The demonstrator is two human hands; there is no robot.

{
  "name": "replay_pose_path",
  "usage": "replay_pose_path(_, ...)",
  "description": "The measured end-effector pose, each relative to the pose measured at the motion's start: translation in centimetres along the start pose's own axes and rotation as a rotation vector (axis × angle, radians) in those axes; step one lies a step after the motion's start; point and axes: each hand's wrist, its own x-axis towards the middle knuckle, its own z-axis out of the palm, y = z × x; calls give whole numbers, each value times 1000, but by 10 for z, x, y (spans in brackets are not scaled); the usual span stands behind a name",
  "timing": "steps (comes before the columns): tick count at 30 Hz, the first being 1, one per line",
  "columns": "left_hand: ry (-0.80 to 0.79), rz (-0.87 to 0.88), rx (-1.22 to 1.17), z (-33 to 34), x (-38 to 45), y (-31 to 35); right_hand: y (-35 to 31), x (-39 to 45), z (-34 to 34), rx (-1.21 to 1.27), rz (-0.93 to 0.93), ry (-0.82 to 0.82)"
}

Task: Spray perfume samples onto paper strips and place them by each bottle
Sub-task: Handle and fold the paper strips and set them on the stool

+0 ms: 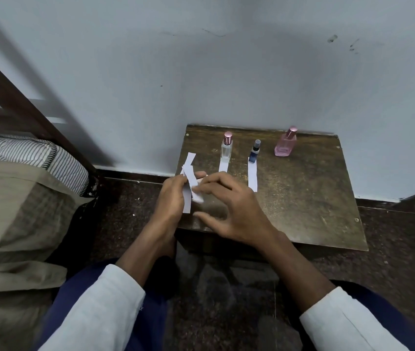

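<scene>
Left arm: enters from the lower left of the frame in a pale sleeve pushed up the forearm, bare wrist angled up toward the centre.
Left hand point(173, 196): just left of centre, back toward the camera, fingers curled round paper strips point(189, 184).
Right arm: comes in from the lower right, the same pale sleeve, bare forearm slanting up and left.
Right hand point(229, 206): at centre, just beside the left hand, fingers spread and bent, fingertips at the strips' lower part; thumb extended to the left below.
</scene>
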Motion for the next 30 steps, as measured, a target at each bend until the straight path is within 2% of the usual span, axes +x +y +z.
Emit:
replay_pose_path(5,-16,-44,-17,3,1,-4,-3,-2,10,-116,-99,156)
replay_pose_path(11,16,-60,-32,8,3,-5,2,-3,10,-52,12,176)
replay_pose_path(14,-2,-39,-30,10,1,-6,1,-1,7,69,178,190)
replay_pose_path(20,5,-83,-79,11,0,-7,-1,0,1,414,404,104)
replay_pose_path(23,-34,-156,-204,13,-3,-5,1,1,1,568,479,78)
replay_pose_path(26,-78,-144,-228,15,-7,0,6,-1,-1,712,553,67)
replay_pose_path(30,-148,-98,-194,16,-10,1,10,1,0,846,640,137)
